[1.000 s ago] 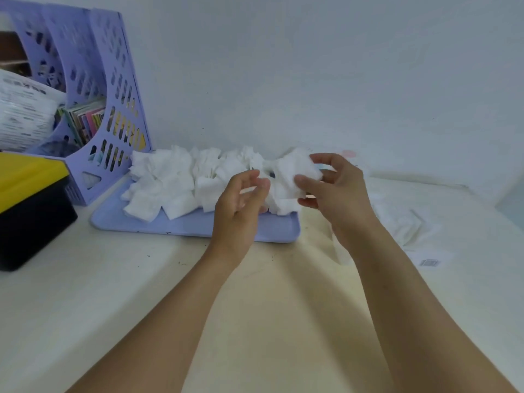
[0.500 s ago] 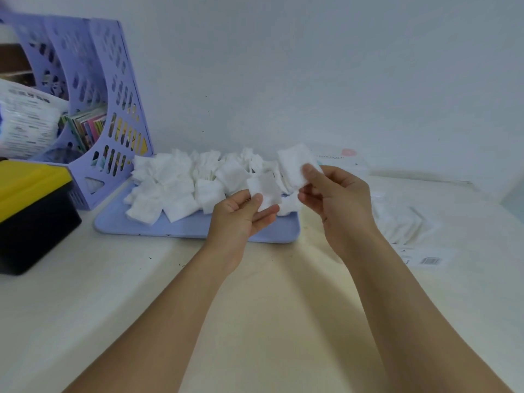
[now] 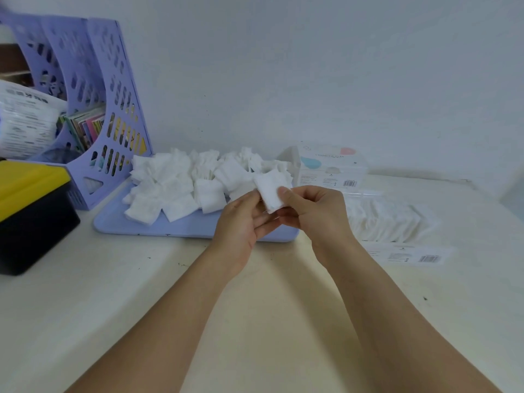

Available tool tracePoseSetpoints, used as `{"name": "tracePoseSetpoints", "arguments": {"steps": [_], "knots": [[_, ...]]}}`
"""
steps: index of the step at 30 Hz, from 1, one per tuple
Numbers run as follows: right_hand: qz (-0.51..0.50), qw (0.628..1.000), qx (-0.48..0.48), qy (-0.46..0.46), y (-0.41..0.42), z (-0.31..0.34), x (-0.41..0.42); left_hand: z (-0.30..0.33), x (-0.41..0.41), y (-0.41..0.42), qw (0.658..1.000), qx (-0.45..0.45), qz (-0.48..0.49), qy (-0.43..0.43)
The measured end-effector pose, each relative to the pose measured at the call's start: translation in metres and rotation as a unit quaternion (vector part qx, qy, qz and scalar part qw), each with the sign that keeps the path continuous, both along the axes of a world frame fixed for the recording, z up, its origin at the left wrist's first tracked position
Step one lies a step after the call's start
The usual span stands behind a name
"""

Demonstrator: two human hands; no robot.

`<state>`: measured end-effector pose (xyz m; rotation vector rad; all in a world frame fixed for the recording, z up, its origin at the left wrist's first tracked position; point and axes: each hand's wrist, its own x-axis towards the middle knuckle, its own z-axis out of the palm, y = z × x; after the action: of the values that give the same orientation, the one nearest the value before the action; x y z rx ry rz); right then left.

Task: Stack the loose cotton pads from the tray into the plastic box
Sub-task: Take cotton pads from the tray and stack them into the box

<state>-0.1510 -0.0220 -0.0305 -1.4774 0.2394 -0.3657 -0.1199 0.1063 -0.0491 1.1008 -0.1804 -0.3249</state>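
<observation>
Thumb and fingertips of the right hand (image 3: 314,211) and left hand (image 3: 243,219) pinch one cotton pad (image 3: 270,192) together above the tray's (image 3: 136,225) near-right corner, forearms converging from six o'clock, the plastic box (image 3: 391,219) at three o'clock.

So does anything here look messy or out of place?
Only the pads: they lie in a jumbled heap on the tray, tilted and overlapping instead of stacked. Both hands, left and right, pinch a few pads above the tray's right end. Nothing looks spilled or damaged.
</observation>
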Motion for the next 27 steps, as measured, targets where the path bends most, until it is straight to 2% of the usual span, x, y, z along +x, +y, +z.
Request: {"name": "tracePoseSetpoints", "arguments": {"steps": [3,5,6,8,9,11,13,14,20,22,27], "knots": [[0.014,1.0,0.0,0.012,-0.001,-0.001,0.001,-0.003,-0.001,-0.002,0.999,0.025,0.029,-0.024],[0.002,0.999,-0.032,0.012,-0.001,-0.002,0.003,-0.005,0.002,-0.001,0.991,0.057,0.102,-0.071],[-0.029,0.995,-0.099,0.011,-0.002,-0.002,0.005,-0.006,0.006,0.001,0.983,0.067,0.143,-0.093],[-0.087,0.96,-0.266,0.016,-0.005,0.002,0.011,-0.005,0.016,0.01,0.964,0.084,0.213,-0.135],[-0.088,0.94,-0.328,0.036,-0.006,0.005,0.015,-0.005,0.021,0.015,0.955,0.095,0.24,-0.148],[-0.035,0.916,-0.382,0.118,-0.006,0.009,0.032,-0.007,0.03,0.022,0.948,0.101,0.266,-0.143],[0.009,0.907,-0.371,0.199,-0.003,0.009,0.048,-0.011,0.033,0.025,0.955,0.094,0.256,-0.118],[0.011,0.909,-0.359,0.21,-0.002,0.009,0.055,-0.013,0.033,0.024,0.959,0.093,0.247,-0.107],[-0.068,0.929,-0.326,0.163,-0.012,0.007,0.068,-0.015,0.034,0.022,0.964,0.121,0.212,-0.106],[-0.064,0.934,-0.309,0.168,-0.01,0.003,0.067,-0.015,0.037,0.02,0.965,0.13,0.206,-0.098],[-0.04,0.925,-0.338,0.169,0.006,-0.001,0.065,-0.013,0.037,0.021,0.976,0.114,0.172,-0.069]]}}
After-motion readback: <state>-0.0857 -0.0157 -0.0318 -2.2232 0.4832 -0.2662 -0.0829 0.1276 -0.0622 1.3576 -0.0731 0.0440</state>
